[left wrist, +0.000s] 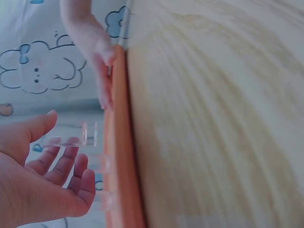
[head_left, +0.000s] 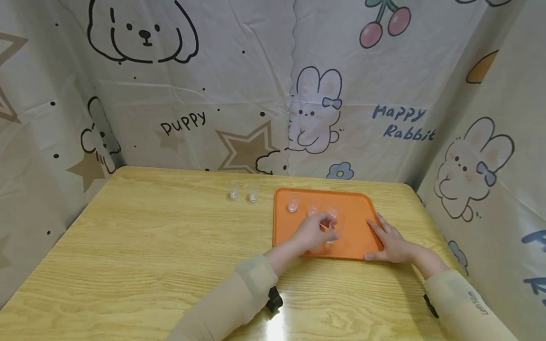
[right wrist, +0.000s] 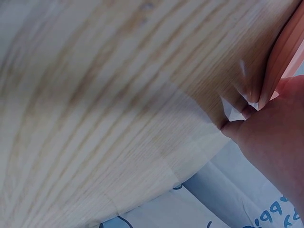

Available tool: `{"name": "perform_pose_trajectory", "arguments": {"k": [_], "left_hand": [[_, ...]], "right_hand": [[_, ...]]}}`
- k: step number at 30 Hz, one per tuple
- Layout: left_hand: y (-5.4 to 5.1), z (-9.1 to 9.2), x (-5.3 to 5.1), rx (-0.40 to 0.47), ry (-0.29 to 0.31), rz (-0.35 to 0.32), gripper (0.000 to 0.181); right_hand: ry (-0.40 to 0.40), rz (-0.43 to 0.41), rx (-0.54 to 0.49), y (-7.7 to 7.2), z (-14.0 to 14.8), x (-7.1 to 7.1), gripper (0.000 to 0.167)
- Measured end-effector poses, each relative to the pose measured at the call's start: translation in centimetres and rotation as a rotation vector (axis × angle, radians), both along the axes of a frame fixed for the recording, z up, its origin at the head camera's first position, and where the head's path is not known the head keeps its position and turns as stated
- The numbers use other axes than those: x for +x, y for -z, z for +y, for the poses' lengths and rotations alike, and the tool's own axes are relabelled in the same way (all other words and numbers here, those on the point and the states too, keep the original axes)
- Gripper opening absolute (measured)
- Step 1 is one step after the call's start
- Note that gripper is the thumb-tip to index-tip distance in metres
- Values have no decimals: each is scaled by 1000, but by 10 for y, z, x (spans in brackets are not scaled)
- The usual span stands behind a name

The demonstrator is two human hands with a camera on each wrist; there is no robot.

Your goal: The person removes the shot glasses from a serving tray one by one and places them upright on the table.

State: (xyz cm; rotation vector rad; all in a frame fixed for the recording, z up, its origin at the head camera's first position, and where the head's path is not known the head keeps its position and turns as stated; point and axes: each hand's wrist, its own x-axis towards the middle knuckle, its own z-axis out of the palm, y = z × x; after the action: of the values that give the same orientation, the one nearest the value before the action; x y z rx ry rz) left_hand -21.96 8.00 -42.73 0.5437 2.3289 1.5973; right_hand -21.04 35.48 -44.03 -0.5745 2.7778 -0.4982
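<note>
My left hand (head_left: 313, 232) pinches a small clear cup (left wrist: 86, 135) between thumb and fingers, over the near middle of the orange tray (head_left: 354, 218). In the left wrist view the cup's base stands slightly apart from the tray's edge. My right hand (head_left: 393, 244) rests with spread fingers on the tray's right rim, its thumb at the near right corner. Farther back on the tray stand a clear cup (head_left: 292, 203) at the left, a second cup (head_left: 314, 207) and a third cup (head_left: 334, 207), the latter two partly behind my left hand.
Left of the tray, toward the back of the wooden table (head_left: 162, 237), are two more clear cups, a left one (head_left: 233, 192) and a right one (head_left: 253, 193). A printed cloth (head_left: 247, 94) hangs behind the table and along its sides.
</note>
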Motion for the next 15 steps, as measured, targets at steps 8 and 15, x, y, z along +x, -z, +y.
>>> {"name": "perform_pose_trajectory", "arguments": {"k": [8, 15], "left_hand": [[-28, -24, 2, 22, 25, 46, 30], [-60, -49, 3, 4, -5, 103, 36]], "right_hand": [[4, -11, 2, 1, 0, -1, 104], [-3, 1, 13, 1, 1, -1, 104]]}}
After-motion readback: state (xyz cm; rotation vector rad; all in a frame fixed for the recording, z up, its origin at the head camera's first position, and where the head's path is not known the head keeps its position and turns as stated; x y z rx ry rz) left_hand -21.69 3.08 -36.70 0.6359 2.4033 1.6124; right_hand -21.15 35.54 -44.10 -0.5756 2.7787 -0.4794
